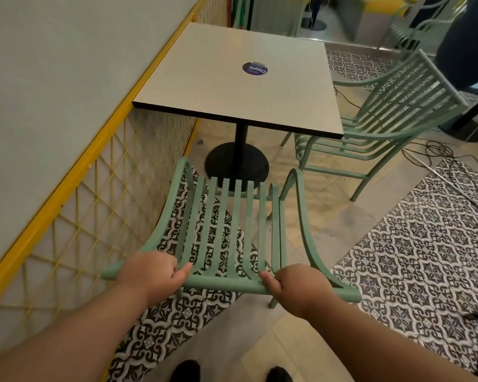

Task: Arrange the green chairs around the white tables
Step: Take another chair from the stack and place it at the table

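Note:
A green slatted metal chair stands in front of me, its seat pointing toward a square white table on a black pedestal base. My left hand grips the left part of the chair's top back rail. My right hand grips the right part of the same rail. A second green chair, which looks like a stack of chairs, stands at the table's right side with its seat partly under the tabletop.
A yellow-railed mesh fence and grey wall run along the left, close to the chair and table. Black cables lie on the patterned floor at right. Another green chair and a dark-clothed person are at the far right.

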Demonstrator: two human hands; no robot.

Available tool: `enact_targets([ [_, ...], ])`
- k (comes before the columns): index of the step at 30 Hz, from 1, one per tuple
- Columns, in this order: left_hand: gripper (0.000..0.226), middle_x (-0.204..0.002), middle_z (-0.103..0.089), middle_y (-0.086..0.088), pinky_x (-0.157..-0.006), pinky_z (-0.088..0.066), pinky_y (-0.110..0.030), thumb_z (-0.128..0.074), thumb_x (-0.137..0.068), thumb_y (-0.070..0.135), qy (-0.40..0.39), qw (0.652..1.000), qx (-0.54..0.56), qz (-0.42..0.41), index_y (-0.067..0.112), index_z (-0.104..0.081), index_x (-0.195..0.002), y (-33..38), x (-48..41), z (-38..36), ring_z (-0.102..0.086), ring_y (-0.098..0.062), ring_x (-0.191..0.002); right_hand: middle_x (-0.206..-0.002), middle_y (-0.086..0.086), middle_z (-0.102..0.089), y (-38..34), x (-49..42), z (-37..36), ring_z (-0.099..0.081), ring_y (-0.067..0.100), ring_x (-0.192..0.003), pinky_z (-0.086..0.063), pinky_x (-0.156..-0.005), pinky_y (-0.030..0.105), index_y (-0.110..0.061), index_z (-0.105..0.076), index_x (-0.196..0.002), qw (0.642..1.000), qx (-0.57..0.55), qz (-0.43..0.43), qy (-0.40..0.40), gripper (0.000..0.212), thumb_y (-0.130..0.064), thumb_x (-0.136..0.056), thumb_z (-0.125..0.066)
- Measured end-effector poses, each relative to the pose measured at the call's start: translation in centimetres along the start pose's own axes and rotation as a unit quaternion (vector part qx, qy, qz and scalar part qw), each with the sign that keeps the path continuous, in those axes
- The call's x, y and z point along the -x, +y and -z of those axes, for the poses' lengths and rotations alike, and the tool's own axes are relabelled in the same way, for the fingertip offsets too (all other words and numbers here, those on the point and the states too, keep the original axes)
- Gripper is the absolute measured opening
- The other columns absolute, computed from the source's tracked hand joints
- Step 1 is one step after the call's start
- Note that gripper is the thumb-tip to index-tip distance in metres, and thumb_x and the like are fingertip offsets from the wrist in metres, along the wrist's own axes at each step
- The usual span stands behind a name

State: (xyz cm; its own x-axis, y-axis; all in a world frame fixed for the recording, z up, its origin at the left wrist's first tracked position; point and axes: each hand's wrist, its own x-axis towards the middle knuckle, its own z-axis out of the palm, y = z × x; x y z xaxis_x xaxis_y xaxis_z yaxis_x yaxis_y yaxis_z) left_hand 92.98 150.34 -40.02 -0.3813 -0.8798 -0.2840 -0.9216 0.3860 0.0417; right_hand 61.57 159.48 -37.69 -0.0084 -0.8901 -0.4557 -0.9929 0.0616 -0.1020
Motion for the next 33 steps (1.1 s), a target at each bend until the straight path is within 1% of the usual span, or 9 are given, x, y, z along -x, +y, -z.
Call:
enact_targets([
  [3,0.072,-0.062,-0.060,0.004,-0.054,-0.054,-0.035,-0.011,-0.088,0.072,-0.004,1.000,0.009,0.004,0.023,-0.060,-0.067,-0.4,-0.4,-0.1,-0.056,-0.008,-0.055,-0.065,0.000,-0.061,-0.1,-0.6,-0.2,-0.058,0.013,-0.058,-0.047,-0.052,0.031,-0.025,-0.060,-0.067,1.000,-0.006,0.004,0.007,0.079,-0.080,-0.090,-0.008],
  [6,0.069,-0.063,-0.062,0.004,-0.052,-0.050,-0.032,-0.014,-0.089,0.069,0.004,1.000,0.001,0.009,0.024,-0.062,-0.069,-0.9,-0.9,0.4,-0.057,-0.006,-0.055,-0.064,0.001,-0.062,-0.4,-1.5,-0.2,-0.059,0.014,-0.056,-0.052,-0.053,0.034,-0.025,-0.062,-0.068,1.000,-0.012,0.008,0.017,0.087,-0.085,-0.080,-0.001],
  [17,0.074,-0.064,-0.060,0.005,-0.053,-0.046,-0.032,-0.006,-0.084,0.073,0.021,0.999,0.018,0.020,0.024,-0.059,-0.068,-2.1,-2.9,1.3,-0.055,-0.007,-0.057,-0.065,0.000,-0.065,-0.8,-4.6,0.4,-0.062,0.014,-0.057,-0.058,-0.057,0.036,-0.026,-0.063,-0.068,0.999,-0.018,0.007,0.027,0.081,-0.084,-0.086,-0.009],
  [19,0.077,-0.072,-0.059,0.008,-0.057,-0.046,-0.032,-0.004,-0.083,0.076,0.033,0.999,0.016,0.014,0.028,-0.062,-0.076,-2.2,-2.9,1.6,-0.056,-0.006,-0.065,-0.067,0.000,-0.065,-0.8,-4.6,0.7,-0.062,0.013,-0.060,-0.058,-0.059,0.036,-0.027,-0.065,-0.073,0.999,-0.026,0.003,0.030,0.081,-0.086,-0.086,-0.010],
  [23,0.077,-0.102,-0.064,0.016,-0.082,-0.048,-0.037,-0.015,-0.085,0.083,0.083,0.996,-0.003,-0.023,0.034,-0.067,-0.116,-2.5,-2.1,1.9,-0.061,-0.010,-0.097,-0.074,-0.006,-0.061,-0.3,-3.9,1.3,-0.056,0.012,-0.073,-0.051,-0.066,0.035,-0.028,-0.067,-0.085,0.995,-0.020,0.015,0.094,0.095,-0.098,-0.075,-0.003],
  [25,0.083,-0.104,-0.064,0.019,-0.084,-0.045,-0.038,-0.014,-0.082,0.088,0.079,0.997,-0.013,-0.024,0.035,-0.064,-0.122,-2.6,-1.6,2.1,-0.059,-0.009,-0.100,-0.079,-0.008,-0.060,-0.1,-3.6,1.8,-0.055,0.014,-0.080,-0.050,-0.069,0.035,-0.030,-0.069,-0.099,0.994,-0.006,0.016,0.106,0.101,-0.101,-0.072,-0.001],
  [27,0.094,-0.096,-0.064,0.019,-0.080,-0.043,-0.035,-0.003,-0.076,0.095,0.055,0.998,-0.025,-0.019,0.036,-0.066,-0.113,-2.5,-1.6,2.3,-0.059,-0.006,-0.092,-0.080,-0.007,-0.063,0.1,-3.5,2.1,-0.058,0.016,-0.080,-0.052,-0.068,0.035,-0.028,-0.070,-0.101,0.996,-0.004,0.008,0.084,0.106,-0.103,-0.069,-0.002],
  [29,0.104,-0.077,-0.061,0.016,-0.065,-0.039,-0.030,0.010,-0.066,0.099,0.043,0.999,-0.024,-0.020,0.034,-0.067,-0.089,-2.3,-1.8,2.0,-0.057,-0.003,-0.073,-0.074,-0.005,-0.066,0.1,-3.5,1.8,-0.065,0.016,-0.071,-0.056,-0.062,0.035,-0.025,-0.069,-0.087,1.000,-0.018,-0.005,0.025,0.104,-0.105,-0.065,-0.008],
  [33,0.100,-0.060,-0.056,0.010,-0.047,-0.035,-0.026,0.008,-0.062,0.102,0.037,0.999,-0.019,-0.019,0.027,-0.058,-0.065,-2.7,-2.7,1.4,-0.052,-0.004,-0.054,-0.069,0.000,-0.069,-0.1,-4.2,1.2,-0.067,0.015,-0.063,-0.060,-0.060,0.035,-0.025,-0.067,-0.073,0.999,-0.031,-0.005,-0.018,0.098,-0.106,-0.062,-0.014],
])
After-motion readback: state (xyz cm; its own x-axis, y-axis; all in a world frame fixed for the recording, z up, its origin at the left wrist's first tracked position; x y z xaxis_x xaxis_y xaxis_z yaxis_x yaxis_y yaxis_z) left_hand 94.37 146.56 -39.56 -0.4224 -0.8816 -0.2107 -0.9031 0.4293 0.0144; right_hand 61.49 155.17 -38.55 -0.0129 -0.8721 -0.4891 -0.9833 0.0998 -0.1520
